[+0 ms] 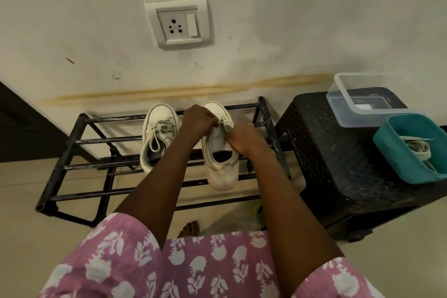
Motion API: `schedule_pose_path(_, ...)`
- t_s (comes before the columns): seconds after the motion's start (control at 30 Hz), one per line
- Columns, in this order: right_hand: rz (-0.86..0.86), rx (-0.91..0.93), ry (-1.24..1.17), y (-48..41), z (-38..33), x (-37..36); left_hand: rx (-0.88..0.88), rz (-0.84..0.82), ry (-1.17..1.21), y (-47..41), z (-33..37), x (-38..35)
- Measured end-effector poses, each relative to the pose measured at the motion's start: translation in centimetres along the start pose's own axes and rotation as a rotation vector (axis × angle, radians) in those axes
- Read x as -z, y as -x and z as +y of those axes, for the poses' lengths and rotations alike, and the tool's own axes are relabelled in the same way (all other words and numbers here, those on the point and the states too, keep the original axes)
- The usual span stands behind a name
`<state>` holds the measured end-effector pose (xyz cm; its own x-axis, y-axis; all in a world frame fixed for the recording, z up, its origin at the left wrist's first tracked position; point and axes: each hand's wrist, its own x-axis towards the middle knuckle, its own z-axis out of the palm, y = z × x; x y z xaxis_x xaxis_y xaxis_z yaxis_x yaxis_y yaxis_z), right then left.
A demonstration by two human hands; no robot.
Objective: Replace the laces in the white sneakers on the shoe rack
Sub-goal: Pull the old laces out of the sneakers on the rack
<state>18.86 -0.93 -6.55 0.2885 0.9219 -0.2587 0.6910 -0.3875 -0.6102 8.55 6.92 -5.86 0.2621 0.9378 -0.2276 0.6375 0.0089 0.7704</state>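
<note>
On the shoe rack (72, 167), our left hand (197, 122) and right hand (244, 139) pinch the lace (227, 124) of one sneaker (221, 167); the stool (326, 152) alongside carries a teal tub (399, 159).

Wall (266, 31) off-white and smudged, with one yellow-brown streak running left to right just above the shoe rack (72, 140) — black bars, paint scuffed pale in spots. Left sneaker (158, 113) cream-white, laced in grey-white; right sneaker (221, 172) white, grey tongue, dark inside. Socket plate (179, 23) far up the wall: white frame, grey face. Stool (326, 152) at right black, dotted weave pattern. On it a clear container (343, 113) and a teal tub (399, 164) holding off-white loose laces (418, 150). Floor (19, 201) beige. Near edge — dress (193, 268) mauve-pink, white floral print. Small bright green patch (258, 208) on the floor below the rack.
</note>
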Motion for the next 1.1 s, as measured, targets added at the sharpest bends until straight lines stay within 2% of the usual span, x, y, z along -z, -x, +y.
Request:
schedule_pose_path(0.2, 0.0, 0.009, 0.057, -0.3, 0.1, -0.4, 0.458, 0.124, 0.851, 0.4, -1.1, -0.3)
schedule_pose_path(0.23, -0.002, 0.006, 0.061, -0.3, 0.1, -0.4, 0.484, 0.142, 0.935, 0.6, -1.1, -0.4)
schedule_pose_path(0.3, -0.004, 0.002, 0.069, -0.2, 0.0, -0.3, 0.472, 0.134, 0.95, 0.7, -1.3, -0.4)
schedule_pose_path(0.37, 0.003, 0.0, 0.082, -0.2, 0.0, -0.3, 0.359, 0.112, 0.752, 0.2, -1.6, -0.3)
schedule_pose_path(0.47, 0.013, 0.007, 0.095, -0.2, 0.0, -0.4, 0.024, 0.154, 0.133, -0.2, -1.3, 0.2)
schedule_pose_path(0.57, -0.009, 0.006, 0.11, -0.2, -0.2, -0.3, -0.28, 0.103, -0.315, -0.2, 0.0, 0.3)
schedule_pose_path(0.63, -0.015, -0.002, 0.095, -0.1, -0.3, -0.1, -0.359, 0.037, -0.564, -0.4, 0.7, 0.0)
schedule_pose_path(0.73, -0.013, -0.001, 0.085, 0.1, -0.4, 0.0, -0.327, 0.027, -0.872, -0.7, 1.1, -0.6)
schedule_pose_path(0.83, -0.018, -0.008, 0.084, 0.1, -0.5, 0.1, -0.333, 0.083, -0.954, -0.4, 1.6, -1.0)
schedule_pose_path(1.1, 0.0, -0.021, 0.067, 0.1, -0.6, -0.1, -0.263, 0.213, -0.7, -0.3, 0.5, -1.0)
